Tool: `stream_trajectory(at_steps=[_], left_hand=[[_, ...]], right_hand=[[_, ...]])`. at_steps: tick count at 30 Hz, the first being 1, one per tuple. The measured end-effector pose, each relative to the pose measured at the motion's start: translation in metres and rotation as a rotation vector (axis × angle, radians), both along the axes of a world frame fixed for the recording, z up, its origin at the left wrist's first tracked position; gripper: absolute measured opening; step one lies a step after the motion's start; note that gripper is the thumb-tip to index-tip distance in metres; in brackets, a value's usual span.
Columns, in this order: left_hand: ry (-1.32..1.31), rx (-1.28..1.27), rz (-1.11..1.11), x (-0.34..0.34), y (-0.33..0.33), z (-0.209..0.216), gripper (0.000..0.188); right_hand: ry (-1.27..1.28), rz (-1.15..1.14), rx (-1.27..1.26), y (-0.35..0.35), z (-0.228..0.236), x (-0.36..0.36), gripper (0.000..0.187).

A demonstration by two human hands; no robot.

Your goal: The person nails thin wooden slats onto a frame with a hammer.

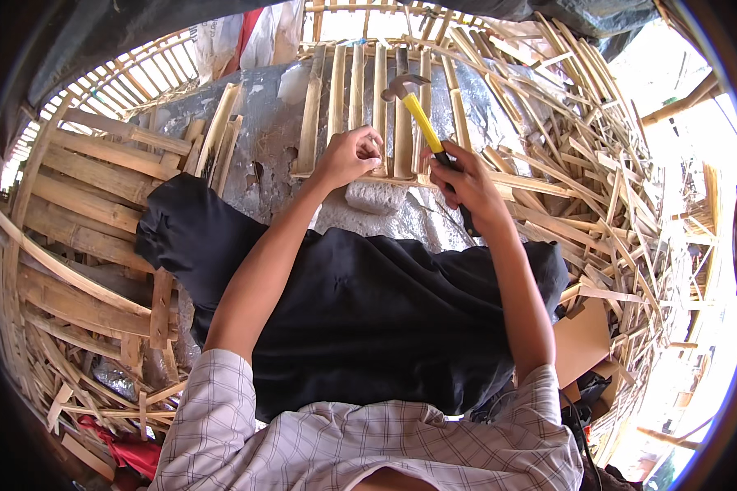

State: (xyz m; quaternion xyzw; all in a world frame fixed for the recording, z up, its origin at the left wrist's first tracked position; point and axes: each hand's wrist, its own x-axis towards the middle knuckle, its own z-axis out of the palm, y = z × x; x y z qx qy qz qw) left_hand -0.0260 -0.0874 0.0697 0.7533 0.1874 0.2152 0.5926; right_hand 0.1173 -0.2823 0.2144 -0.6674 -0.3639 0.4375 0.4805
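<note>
My right hand (pixel 469 186) is wrapped round the black grip of a claw hammer (pixel 421 121) with a yellow shaft. The hammer's metal head is raised over the bamboo slats, pointing away from me. My left hand (pixel 352 157) is closed in a pinch at the near end of the slats; whatever sits between its fingertips is too small to make out. Several bamboo slats (pixel 357 86) lie side by side, running away from me, with their near ends at a thin cross strip (pixel 397 180). A rough pale block (pixel 375 198) lies under that strip.
Black cloth (pixel 385 307) covers my lap. A panel of wide bamboo slats (pixel 90 192) stands at left. Loose bamboo strips (pixel 606 196) are heaped at right, above a cardboard box (pixel 583 340). Red cloth (pixel 127 446) lies at lower left. Grey sheeting (pixel 274 123) spreads beneath the slats.
</note>
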Motion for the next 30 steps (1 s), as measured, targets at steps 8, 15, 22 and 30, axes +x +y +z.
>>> stream_trajectory(at_steps=[8,15,22,30], left_hand=[[0.056,-0.098,0.045,-0.006,0.000,0.005,0.032],[0.130,-0.107,0.020,0.001,0.003,0.007,0.035],[0.166,-0.139,-0.013,0.001,0.004,0.020,0.038],[0.148,-0.152,0.018,-0.002,0.004,0.016,0.033]], right_hand=[[-0.008,0.023,-0.077,0.014,-0.043,0.027,0.016],[0.183,-0.057,-0.061,0.008,-0.059,0.037,0.010],[0.034,-0.068,-0.067,0.001,-0.050,0.044,0.031],[-0.130,-0.053,0.029,-0.003,-0.056,0.050,0.024]])
